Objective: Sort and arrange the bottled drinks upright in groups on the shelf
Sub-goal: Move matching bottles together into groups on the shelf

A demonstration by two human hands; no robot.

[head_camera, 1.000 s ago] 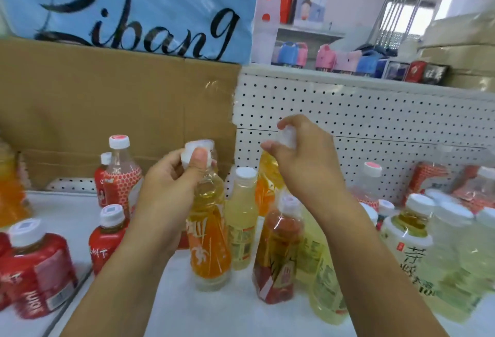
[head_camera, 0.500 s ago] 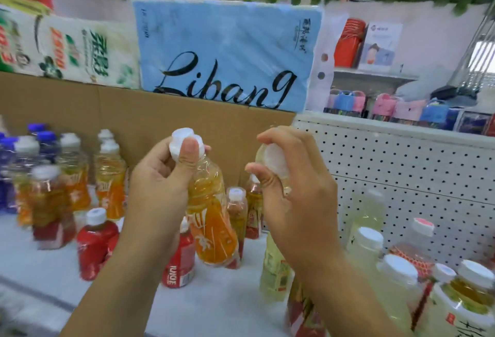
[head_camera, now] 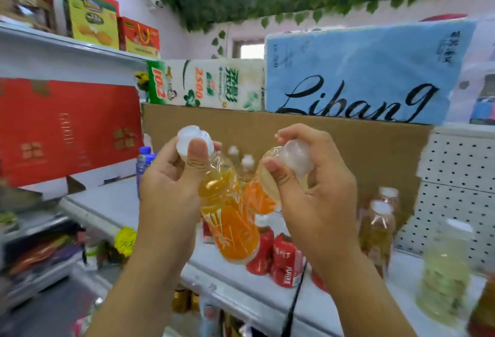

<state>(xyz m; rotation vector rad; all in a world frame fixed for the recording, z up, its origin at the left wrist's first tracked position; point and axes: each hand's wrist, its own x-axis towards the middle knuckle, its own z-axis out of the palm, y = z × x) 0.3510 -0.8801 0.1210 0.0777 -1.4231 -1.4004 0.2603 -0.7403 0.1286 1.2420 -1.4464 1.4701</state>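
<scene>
My left hand (head_camera: 171,192) grips the neck of an orange-label drink bottle (head_camera: 233,229) with a white cap, held in the air above the white shelf (head_camera: 112,205). My right hand (head_camera: 313,197) holds a second orange-label bottle (head_camera: 257,197) by its white cap and neck; most of that bottle is hidden behind the first bottle and the hand. Both bottles hang tilted, side by side. Below them, small red bottles (head_camera: 284,264) stand on the shelf. Amber bottles (head_camera: 377,229) and a pale yellow bottle (head_camera: 444,275) stand at the right.
A cardboard panel (head_camera: 334,146) backs the shelf, with a blue pack (head_camera: 361,74) and a paper-roll pack (head_camera: 206,84) on top. Blue-capped bottles (head_camera: 143,162) stand at the shelf's left end beside a red box (head_camera: 67,127). White pegboard (head_camera: 460,184) lies at the right.
The view has swung left and up. Both hands carry their bottles leftward along the shelf, and the two bottles now hang closer together over the red bottles.
</scene>
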